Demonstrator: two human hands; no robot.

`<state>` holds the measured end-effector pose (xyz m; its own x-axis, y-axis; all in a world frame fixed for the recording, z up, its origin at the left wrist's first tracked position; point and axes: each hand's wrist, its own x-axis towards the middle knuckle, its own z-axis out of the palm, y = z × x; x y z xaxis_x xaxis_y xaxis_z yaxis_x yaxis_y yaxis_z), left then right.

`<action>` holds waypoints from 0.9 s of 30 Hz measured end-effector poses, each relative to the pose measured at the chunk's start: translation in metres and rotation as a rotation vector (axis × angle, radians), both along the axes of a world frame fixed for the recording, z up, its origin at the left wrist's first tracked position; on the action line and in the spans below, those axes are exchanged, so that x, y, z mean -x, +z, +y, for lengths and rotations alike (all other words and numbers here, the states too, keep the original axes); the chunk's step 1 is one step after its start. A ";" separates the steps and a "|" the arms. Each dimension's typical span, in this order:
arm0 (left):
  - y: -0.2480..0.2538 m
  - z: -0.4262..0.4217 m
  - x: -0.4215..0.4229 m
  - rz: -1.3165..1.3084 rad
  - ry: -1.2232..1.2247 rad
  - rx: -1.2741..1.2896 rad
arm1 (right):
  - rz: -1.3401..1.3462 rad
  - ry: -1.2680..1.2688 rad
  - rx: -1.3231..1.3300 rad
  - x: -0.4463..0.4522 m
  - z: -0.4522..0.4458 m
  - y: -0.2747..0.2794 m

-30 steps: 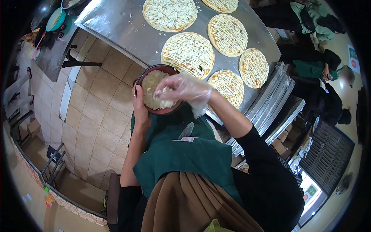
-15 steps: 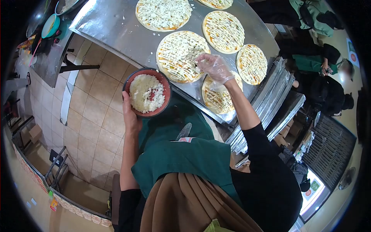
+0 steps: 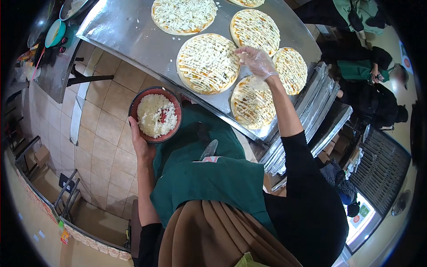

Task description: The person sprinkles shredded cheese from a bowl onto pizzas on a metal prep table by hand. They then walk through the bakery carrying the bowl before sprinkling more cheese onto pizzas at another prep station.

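My left hand [image 3: 141,141] holds a dark-rimmed reddish bowl [image 3: 177,103] from its outer side, away from the table's edge. White crumbled cheese [image 3: 151,118] lies in it, with the bowl's red bottom showing at one spot. My right hand [image 3: 255,61], in a clear plastic glove, is over the right edge of a large pizza [image 3: 207,66], its fingers pinched together; whatever is between them is too small to make out. Cheese crumbs lie over part of this pizza, above sauce stripes. Beside it is a striped pizza [image 3: 252,102] nearer the table's edge.
The metal table [image 3: 129,26] also bears a cheese-covered pizza [image 3: 184,15] and several others. Foil-covered trays [image 3: 311,111] are stacked at its right. A teal bowl [image 3: 55,33] stands on a side table at the upper left. Other people [image 3: 369,71] are at the right.
My right hand has gone from the bowl to the large pizza, then to its right edge. My left hand has moved the bowl down and left. More cheese now shows on that pizza's upper right.
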<state>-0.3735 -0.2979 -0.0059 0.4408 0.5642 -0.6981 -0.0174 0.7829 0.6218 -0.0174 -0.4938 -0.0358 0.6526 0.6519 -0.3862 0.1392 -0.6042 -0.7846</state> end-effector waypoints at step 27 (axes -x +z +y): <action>0.003 -0.007 -0.001 -0.029 -0.024 0.015 | 0.272 -0.046 -0.081 0.068 0.012 0.024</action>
